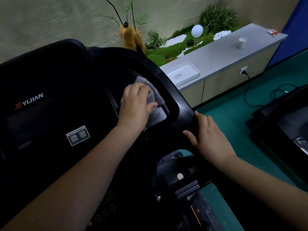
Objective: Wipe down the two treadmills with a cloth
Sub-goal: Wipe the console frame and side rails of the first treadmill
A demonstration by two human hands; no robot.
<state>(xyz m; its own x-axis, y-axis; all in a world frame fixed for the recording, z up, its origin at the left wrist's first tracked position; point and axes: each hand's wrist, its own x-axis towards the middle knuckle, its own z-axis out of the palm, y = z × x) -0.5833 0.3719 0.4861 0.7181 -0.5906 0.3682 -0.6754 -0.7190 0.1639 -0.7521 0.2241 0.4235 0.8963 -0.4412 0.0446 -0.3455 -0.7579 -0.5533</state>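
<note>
While left hand [136,104] half hides cloth [155,99], second treadmill [283,130] cropped, dim

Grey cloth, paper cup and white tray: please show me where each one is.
grey cloth [155,114], head view, lower flat part.
paper cup [242,42], head view, side wall.
white tray [196,75], head view, right rim.
</note>
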